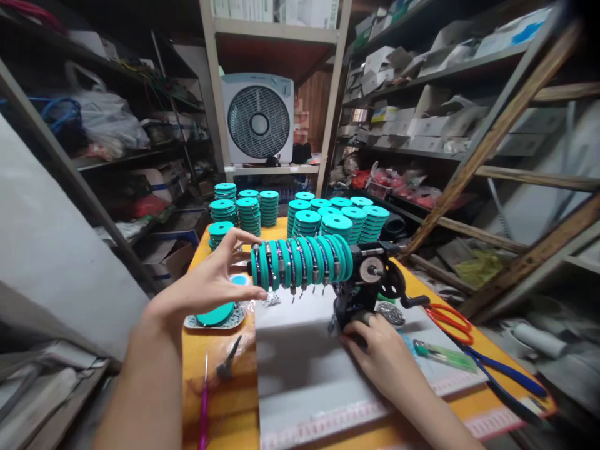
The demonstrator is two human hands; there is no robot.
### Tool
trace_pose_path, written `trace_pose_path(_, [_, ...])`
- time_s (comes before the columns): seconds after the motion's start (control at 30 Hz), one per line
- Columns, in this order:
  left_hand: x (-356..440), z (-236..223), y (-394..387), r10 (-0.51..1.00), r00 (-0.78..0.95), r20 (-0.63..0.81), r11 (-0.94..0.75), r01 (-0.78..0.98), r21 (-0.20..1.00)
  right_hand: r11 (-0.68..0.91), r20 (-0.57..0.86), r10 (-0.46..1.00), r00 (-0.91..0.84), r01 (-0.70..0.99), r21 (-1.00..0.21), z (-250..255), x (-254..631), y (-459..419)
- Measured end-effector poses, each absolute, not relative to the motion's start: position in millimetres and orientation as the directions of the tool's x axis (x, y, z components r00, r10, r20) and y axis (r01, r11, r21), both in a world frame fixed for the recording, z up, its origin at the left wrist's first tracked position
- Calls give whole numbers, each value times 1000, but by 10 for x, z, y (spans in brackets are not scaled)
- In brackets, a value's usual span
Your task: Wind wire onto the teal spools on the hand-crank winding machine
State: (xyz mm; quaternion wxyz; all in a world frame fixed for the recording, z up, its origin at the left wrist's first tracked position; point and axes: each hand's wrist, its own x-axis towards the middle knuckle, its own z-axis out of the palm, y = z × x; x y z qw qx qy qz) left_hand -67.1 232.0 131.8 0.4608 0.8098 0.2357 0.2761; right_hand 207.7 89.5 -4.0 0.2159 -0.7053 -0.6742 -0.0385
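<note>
A row of teal spools wound with dark cord lies sideways, carried on the shaft of a black hand-crank winder. Small metal cord ends dangle beneath it. My left hand grips the row's left end, index finger above and thumb below. Low on the winder, my right hand closes around the base; some of its fingers are hidden. The crank handle sticks out to the right, untouched. Under the winder is a white board with a pink-marked front edge.
Stacks of teal spools stand along the table's back. Orange-handled scissors, blue-handled pliers and a green-capped clear tube lie right. A purple tool and a patterned tray are left. Shelves and a box fan stand behind.
</note>
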Motion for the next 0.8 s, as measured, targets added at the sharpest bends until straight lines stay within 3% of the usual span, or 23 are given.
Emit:
trace_pose_path(0.2, [-584,1094,2236,682,620,388,-458,-52,887,76,330,943,51,929,-361,-47,2086,921])
trace_pose_path(0.4, [-538,1007,2211,724,544,424,-460,-77,885,120,324,945,34,888,-443,-92,2134,907])
trace_pose_path(0.5, [-547,1003,2206,720,550,423,-465,-69,882,177,361,932,-25,903,-392,-105,2132,905])
trace_pose_path(0.67, [-559,994,2204,696,565,444,-497,-68,865,255,421,892,-165,952,-170,134,1976,771])
trace_pose_path(0.8, [-558,965,2203,702,535,470,-534,-41,844,449,561,785,-263,866,-222,693,1743,678])
